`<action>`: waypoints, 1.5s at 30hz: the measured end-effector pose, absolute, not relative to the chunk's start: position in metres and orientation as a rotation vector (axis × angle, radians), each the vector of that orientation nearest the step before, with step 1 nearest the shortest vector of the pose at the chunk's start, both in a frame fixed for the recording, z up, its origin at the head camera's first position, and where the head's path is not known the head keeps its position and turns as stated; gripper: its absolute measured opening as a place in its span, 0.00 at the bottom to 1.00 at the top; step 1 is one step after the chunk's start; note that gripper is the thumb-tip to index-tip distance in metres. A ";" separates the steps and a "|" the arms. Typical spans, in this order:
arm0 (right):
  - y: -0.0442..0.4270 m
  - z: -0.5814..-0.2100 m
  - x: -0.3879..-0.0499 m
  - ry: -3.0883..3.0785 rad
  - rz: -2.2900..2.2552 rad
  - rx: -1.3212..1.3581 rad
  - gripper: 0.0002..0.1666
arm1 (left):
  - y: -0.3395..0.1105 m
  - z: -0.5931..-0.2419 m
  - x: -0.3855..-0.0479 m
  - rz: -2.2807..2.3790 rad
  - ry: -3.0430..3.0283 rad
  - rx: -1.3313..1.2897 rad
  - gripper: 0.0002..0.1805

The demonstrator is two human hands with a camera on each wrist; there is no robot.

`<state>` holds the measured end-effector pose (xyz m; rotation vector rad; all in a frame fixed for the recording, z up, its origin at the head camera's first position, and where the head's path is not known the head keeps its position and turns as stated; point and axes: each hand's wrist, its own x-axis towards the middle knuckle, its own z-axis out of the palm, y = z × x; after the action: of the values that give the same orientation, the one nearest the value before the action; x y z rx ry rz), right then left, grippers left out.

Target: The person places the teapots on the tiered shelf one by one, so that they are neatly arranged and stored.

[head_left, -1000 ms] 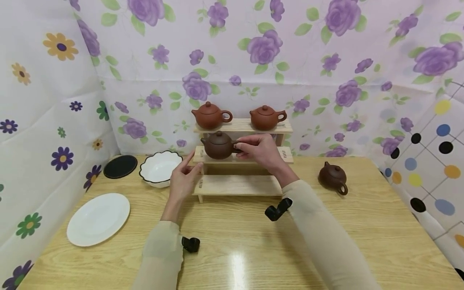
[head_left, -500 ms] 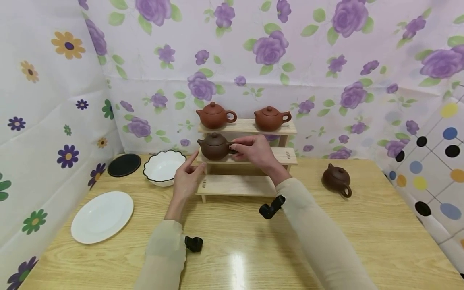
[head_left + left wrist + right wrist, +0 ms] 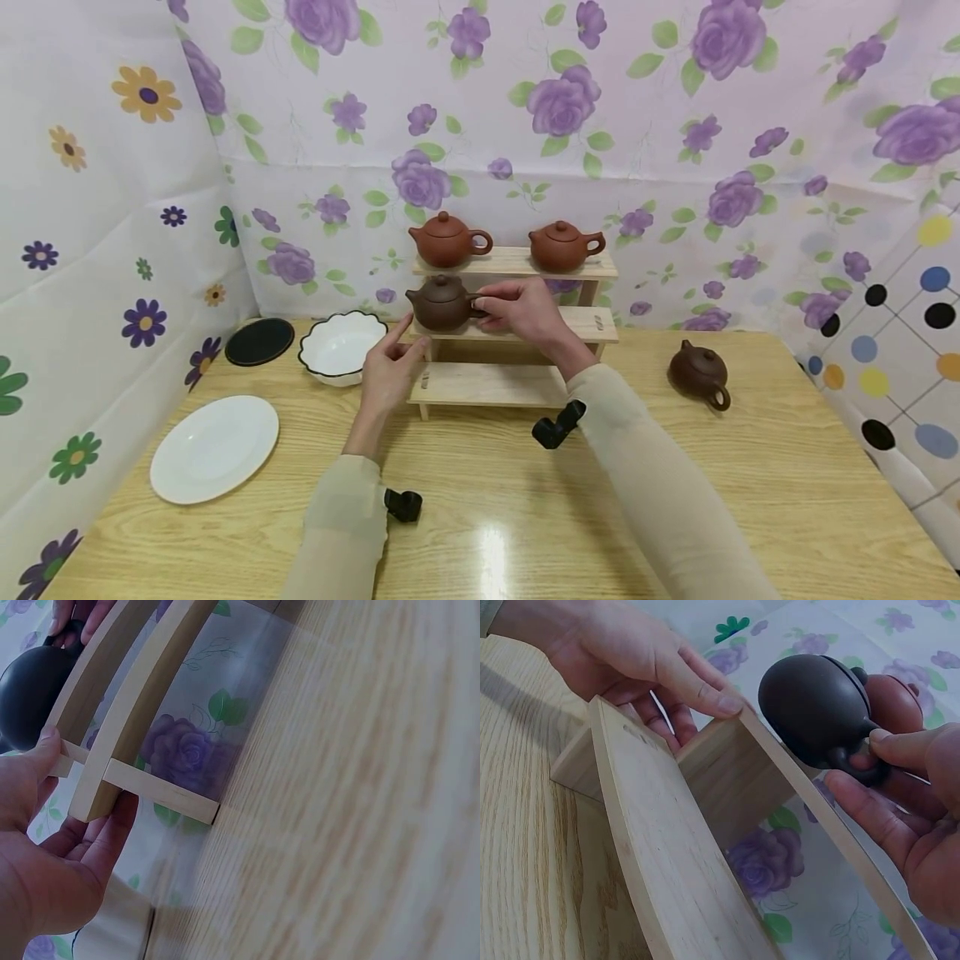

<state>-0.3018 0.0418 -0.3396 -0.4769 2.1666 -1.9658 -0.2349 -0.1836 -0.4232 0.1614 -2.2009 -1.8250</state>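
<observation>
1. Right hand. I have the right hand (image 3: 525, 315) pinching the handle of the dark teapot (image 3: 441, 304) between thumb and fingers. The handle presumably serves as the grip point because it leaves the round body and lid clear.

2. Teapot position. The dark teapot is upright at the left end of the middle tier (image 3: 577, 322), spout toward that end. I cannot confirm whether its base bears on the board or sits just above it.

3. Left hand. I have the left hand (image 3: 387, 375) gripping the left end of the wooden rack (image 3: 495, 385), one digit against the middle tier's corner and others bent below. I judge this a brace, since the light frame could shift under a nudge.

4. Upper tier. Two reddish teapots, one (image 3: 444, 242) at the left end and one (image 3: 564, 247) near the right end, stand well apart, which likely leaves room around each handle.

5. Counter. A second dark teapot (image 3: 699, 372) rests right of the rack, toward the back right corner of the counter (image 3: 465, 467). A scalloped bowl (image 3: 341, 346) and a black disc (image 3: 259, 343) occupy the back left corner; a white plate (image 3: 215, 450) lies along the left edge, outside the working area.
</observation>
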 end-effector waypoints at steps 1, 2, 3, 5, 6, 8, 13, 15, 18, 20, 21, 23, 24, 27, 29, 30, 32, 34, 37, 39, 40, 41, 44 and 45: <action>0.042 -0.339 -0.302 2.167 -1.964 -0.477 0.14 | -0.183 -0.423 -0.235 -1.825 -2.199 0.162 0.30; 0.041 -0.339 -0.303 2.170 -1.960 -0.476 0.14 | -0.183 -0.423 -0.235 -1.826 -2.198 0.162 0.30; 0.041 -0.339 -0.303 2.176 -1.954 -0.477 0.14 | -0.183 -0.422 -0.236 -1.829 -2.199 0.163 0.30; 0.041 -0.338 -0.303 2.185 -1.945 -0.477 0.14 | -0.183 -0.422 -0.236 -1.839 -2.191 0.165 0.30; 0.041 -0.338 -0.304 2.188 -1.941 -0.477 0.14 | -0.182 -0.422 -0.236 -1.843 -2.190 0.167 0.30; 0.041 -0.338 -0.305 2.189 -1.938 -0.476 0.13 | -0.182 -0.422 -0.236 -1.851 -2.190 0.169 0.30; 0.041 -0.338 -0.306 2.182 -1.934 -0.458 0.14 | -0.182 -0.423 -0.238 -1.846 -2.196 0.173 0.31; 0.041 -0.338 -0.306 2.178 -1.926 -0.445 0.14 | -0.182 -0.423 -0.238 -1.842 -2.197 0.175 0.31; 0.042 -0.337 -0.306 2.166 -1.916 -0.432 0.14 | -0.182 -0.424 -0.239 -1.835 -2.205 0.178 0.31; 0.043 -0.337 -0.306 2.158 -1.910 -0.428 0.14 | -0.183 -0.425 -0.239 -1.830 -2.208 0.175 0.31; 0.043 -0.337 -0.306 2.153 -1.907 -0.427 0.14 | -0.183 -0.425 -0.238 -1.824 -2.213 0.174 0.31; 0.044 -0.337 -0.305 2.145 -1.897 -0.414 0.14 | -0.183 -0.426 -0.237 -1.817 -2.221 0.179 0.31; 0.044 -0.337 -0.305 2.139 -1.895 -0.407 0.14 | -0.183 -0.426 -0.237 -1.814 -2.227 0.184 0.31; 0.044 -0.339 -0.305 2.130 -1.881 -0.395 0.15 | -0.182 -0.428 -0.234 -1.811 -2.235 0.199 0.31; 0.045 -0.340 -0.305 2.133 -1.873 -0.401 0.15 | -0.182 -0.428 -0.233 -1.819 -2.229 0.198 0.31; 0.045 -0.340 -0.305 2.136 -1.872 -0.406 0.15 | -0.182 -0.428 -0.233 -1.820 -2.225 0.196 0.31; 0.045 -0.339 -0.305 2.150 -1.866 -0.422 0.15 | -0.182 -0.427 -0.233 -1.819 -2.213 0.186 0.30; 0.045 -0.337 -0.306 2.160 -1.862 -0.426 0.15 | -0.183 -0.426 -0.234 -1.814 -2.210 0.180 0.30; 0.045 -0.335 -0.306 2.163 -1.863 -0.424 0.14 | -0.184 -0.425 -0.235 -1.798 -2.217 0.178 0.30; 0.046 -0.334 -0.306 2.161 -1.859 -0.420 0.14 | -0.184 -0.425 -0.235 -1.797 -2.223 0.180 0.30; 0.047 -0.334 -0.306 2.161 -1.855 -0.418 0.14 | -0.184 -0.425 -0.235 -1.799 -2.224 0.181 0.30; 0.047 -0.334 -0.306 2.164 -1.851 -0.422 0.14 | -0.184 -0.425 -0.235 -1.798 -2.224 0.179 0.30; 0.047 -0.334 -0.307 2.176 -1.838 -0.440 0.14 | -0.184 -0.425 -0.236 -1.803 -2.212 0.177 0.30; 0.047 -0.334 -0.307 2.183 -1.834 -0.449 0.14 | -0.184 -0.424 -0.237 -1.804 -2.207 0.174 0.30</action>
<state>-0.3073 0.0470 -0.3337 -0.4489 2.1832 -1.8335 -0.2366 -0.1840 -0.4243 0.1741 -2.2069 -1.8038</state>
